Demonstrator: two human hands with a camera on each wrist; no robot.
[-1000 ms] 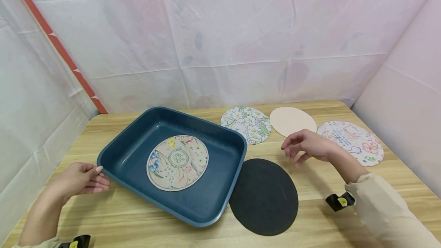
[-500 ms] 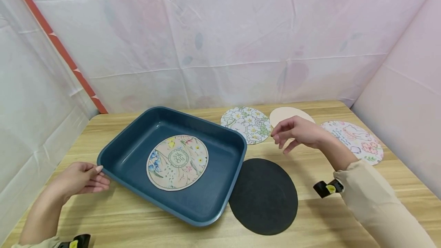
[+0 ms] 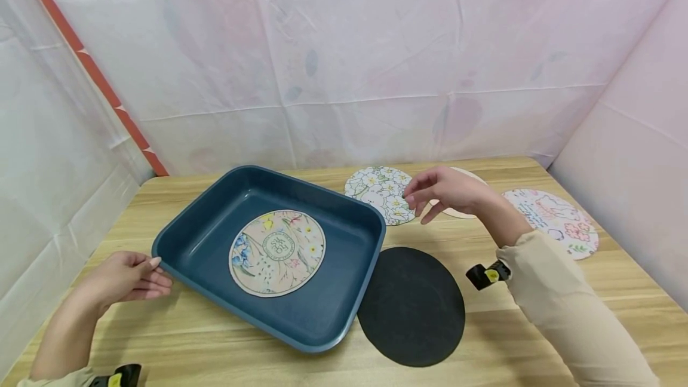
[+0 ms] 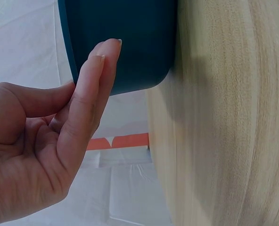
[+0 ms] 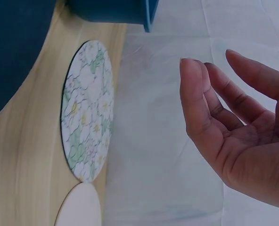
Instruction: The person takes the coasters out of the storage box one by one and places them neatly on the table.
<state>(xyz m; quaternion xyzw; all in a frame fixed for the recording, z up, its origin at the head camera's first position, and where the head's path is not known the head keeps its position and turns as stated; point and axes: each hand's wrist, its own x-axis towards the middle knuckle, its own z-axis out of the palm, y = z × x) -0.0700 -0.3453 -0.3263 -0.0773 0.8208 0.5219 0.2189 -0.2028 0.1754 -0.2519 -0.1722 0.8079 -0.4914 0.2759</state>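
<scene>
My left hand (image 3: 120, 279) pinches the rim of a dark blue rectangular baking pan (image 3: 338, 279) at its left corner, thumb on the rim and fingers along the outer wall. A round floral mat (image 3: 276, 252) lies flat inside the pan. Above the table, my right hand (image 3: 446, 191) hovers with loosely bent fingers and holds nothing. Its fingertips are nearest to a round white mat with flower drawings (image 3: 376, 187). Behind that hand, a plain beige round mat (image 5: 80, 207) is partly hidden in the head view.
A black round mat (image 3: 411, 309) lies against the pan's right side. Another round mat, with pink drawings (image 3: 559, 220), sits at the far right of the wooden table (image 3: 188, 345). White cloth walls (image 3: 349, 64) enclose the back and sides.
My right hand has moved left and away from me, from over the bare wood beside the pink-drawn mat to the white flower mat. My left hand and the pan have stayed put.
</scene>
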